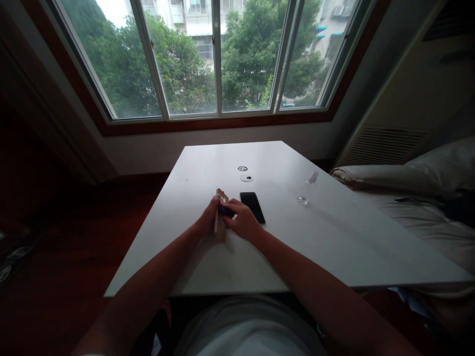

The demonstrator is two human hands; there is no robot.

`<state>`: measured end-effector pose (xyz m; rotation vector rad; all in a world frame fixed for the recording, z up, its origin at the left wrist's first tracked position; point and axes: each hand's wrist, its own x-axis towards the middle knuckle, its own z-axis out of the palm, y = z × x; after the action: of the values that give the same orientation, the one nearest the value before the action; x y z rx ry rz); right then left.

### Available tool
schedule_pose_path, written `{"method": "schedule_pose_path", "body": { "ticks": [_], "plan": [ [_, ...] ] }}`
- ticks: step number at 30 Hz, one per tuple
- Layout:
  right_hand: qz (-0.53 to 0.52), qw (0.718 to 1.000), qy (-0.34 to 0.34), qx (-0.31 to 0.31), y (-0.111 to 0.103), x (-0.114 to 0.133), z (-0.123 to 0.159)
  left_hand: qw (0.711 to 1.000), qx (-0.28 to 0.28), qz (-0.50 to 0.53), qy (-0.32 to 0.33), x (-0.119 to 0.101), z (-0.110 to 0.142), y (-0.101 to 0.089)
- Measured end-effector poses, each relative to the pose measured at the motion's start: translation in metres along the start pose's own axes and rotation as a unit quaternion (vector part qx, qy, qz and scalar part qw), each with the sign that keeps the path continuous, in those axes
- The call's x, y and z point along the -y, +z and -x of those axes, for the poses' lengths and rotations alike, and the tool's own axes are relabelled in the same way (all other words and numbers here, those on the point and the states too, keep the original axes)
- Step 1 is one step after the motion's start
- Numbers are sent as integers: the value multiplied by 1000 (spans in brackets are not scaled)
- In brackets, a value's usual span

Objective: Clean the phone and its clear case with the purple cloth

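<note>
Both my hands meet near the middle of the white table [315,247]. My left hand [208,220] is closed on a thin tan wooden piece [221,197] that stands on edge. My right hand [243,220] is closed on a small dark purple object [224,209], pressed against that wooden piece. What the purple object is I cannot make out. A black phone [253,206] lies flat just right of my right hand.
Two small round pieces [242,168] [245,178] lie farther back on the table. A clear glass bottle [307,188] lies on its side to the right. A bed with a pillow [426,173] borders the table's right edge. A large window [218,54] is behind.
</note>
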<state>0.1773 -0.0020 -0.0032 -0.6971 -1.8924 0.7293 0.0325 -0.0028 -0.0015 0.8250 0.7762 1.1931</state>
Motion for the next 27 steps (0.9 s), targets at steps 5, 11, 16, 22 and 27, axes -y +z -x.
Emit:
{"method": "schedule_pose_path", "body": {
  "ticks": [5, 11, 16, 22, 27],
  "plan": [
    [18, 994, 52, -97, -4, 1, -4, 997, -43, -56, -37, -4, 2, -4],
    [0, 973, 99, -208, -13, -8, -10, 999, 6, -48, -18, -8, 3, -4],
    [1, 977, 92, -192, -13, -10, -11, 996, -1, -82, -29, -5, 5, 0],
    [-6, 990, 38, -132, -5, -9, -7, 987, -13, -163, -7, 4, 10, 5],
    [6, 993, 5, -114, -2, -9, -5, 986, -4, -167, 24, 4, 13, 6]
  ]
}}
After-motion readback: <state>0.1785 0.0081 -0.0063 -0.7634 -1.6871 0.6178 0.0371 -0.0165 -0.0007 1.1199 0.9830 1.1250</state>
